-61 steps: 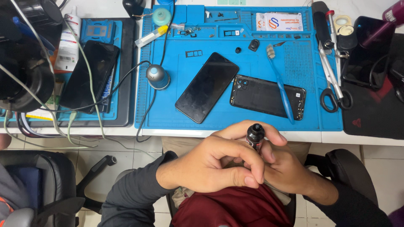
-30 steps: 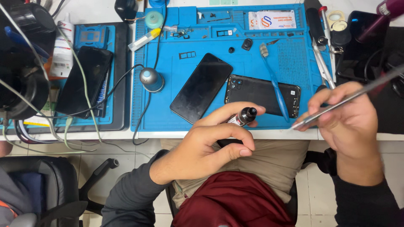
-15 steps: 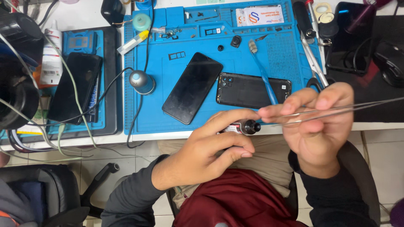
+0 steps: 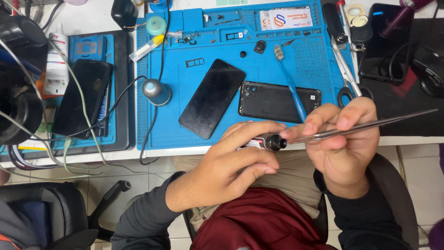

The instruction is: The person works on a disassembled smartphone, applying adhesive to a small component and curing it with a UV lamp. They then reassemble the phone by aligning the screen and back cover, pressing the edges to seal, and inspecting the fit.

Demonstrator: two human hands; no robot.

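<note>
Blue mat (image 4: 185,125) behind; left hand (image 4: 231,162) hides tube (image 4: 266,142), right hand (image 4: 344,139) pinches tweezers (image 4: 370,125)

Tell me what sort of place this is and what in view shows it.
Most likely a phone repair bench. A blue repair mat holds a phone lying face up and a phone back cover, with small loose parts along the mat's top. The right hand holds metal tweezers against a small tube in the left hand.

Mat (image 4: 222,134) on the desk, phone (image 4: 212,97) lying left of the back cover (image 4: 273,102), toothbrush (image 4: 290,83) across that cover, scissors (image 4: 346,74) at the mat's right edge, second phone (image 4: 83,98) on a tray to the left
</note>
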